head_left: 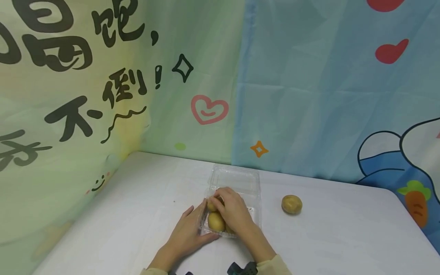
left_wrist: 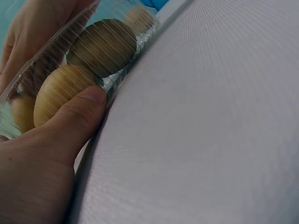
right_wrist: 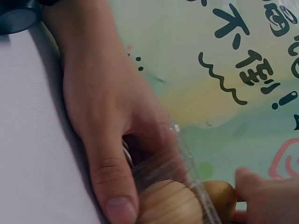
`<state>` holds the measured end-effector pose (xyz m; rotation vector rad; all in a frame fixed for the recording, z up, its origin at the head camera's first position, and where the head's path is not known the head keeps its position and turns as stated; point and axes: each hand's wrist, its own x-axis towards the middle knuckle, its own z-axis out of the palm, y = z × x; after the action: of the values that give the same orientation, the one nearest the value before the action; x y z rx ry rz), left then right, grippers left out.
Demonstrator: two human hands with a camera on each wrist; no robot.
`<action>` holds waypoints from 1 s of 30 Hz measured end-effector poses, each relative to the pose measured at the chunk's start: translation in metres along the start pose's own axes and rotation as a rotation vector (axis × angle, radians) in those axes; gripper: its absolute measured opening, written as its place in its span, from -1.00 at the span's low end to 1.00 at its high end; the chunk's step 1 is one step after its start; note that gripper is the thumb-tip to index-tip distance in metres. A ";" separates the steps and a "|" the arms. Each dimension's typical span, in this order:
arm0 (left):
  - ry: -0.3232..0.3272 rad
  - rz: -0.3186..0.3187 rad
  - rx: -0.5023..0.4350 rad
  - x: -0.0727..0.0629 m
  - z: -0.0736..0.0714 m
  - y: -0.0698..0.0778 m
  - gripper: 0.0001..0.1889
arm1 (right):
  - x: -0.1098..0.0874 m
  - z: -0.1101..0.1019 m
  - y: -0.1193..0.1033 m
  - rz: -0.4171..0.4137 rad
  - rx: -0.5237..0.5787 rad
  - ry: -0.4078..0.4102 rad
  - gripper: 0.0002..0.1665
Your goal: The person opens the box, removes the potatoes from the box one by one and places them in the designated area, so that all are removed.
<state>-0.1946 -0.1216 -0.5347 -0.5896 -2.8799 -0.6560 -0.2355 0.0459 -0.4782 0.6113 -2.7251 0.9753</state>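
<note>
A clear plastic clamshell box (head_left: 258, 221) lies on the table with its lid (head_left: 235, 178) folded open away from me. Several potatoes (head_left: 216, 222) are inside, toward its left side; one near the front is mostly covered by my right arm. My right hand (head_left: 234, 209) reaches in from above and pinches a potato (head_left: 211, 206) at the left wall. Around the box's near left corner, my left hand (head_left: 187, 233) holds it, thumb along the front and fingers along the left side. The left wrist view shows the thumb (left_wrist: 79, 109) against the clear wall, potatoes (left_wrist: 103, 46) behind it.
Another potato (head_left: 291, 204) lies on the white table (head_left: 343, 229), to the right of the box. A printed cloth backdrop (head_left: 292, 95) rises behind the table and along its left side.
</note>
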 end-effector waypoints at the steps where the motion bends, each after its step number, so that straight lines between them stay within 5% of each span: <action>1: -0.001 -0.001 -0.002 0.000 0.000 0.000 0.12 | 0.000 -0.001 0.000 -0.004 0.004 -0.008 -0.86; 5: -0.003 -0.006 0.007 0.000 0.001 0.000 0.13 | 0.002 -0.006 0.003 -0.010 0.033 -0.058 -0.82; 12: -0.002 -0.010 0.013 -0.001 0.000 0.000 0.13 | 0.005 -0.011 0.007 -0.030 0.049 -0.173 -0.39; 20: -0.015 -0.013 0.010 0.000 0.000 0.000 0.13 | 0.006 -0.014 0.011 -0.077 -0.001 -0.258 -0.40; 30: -0.002 -0.002 0.010 0.001 0.001 0.000 0.12 | 0.006 -0.015 0.010 -0.071 -0.039 -0.242 -0.58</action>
<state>-0.1954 -0.1207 -0.5353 -0.5859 -2.8841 -0.6412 -0.2445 0.0606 -0.4711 0.8636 -2.8981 0.8818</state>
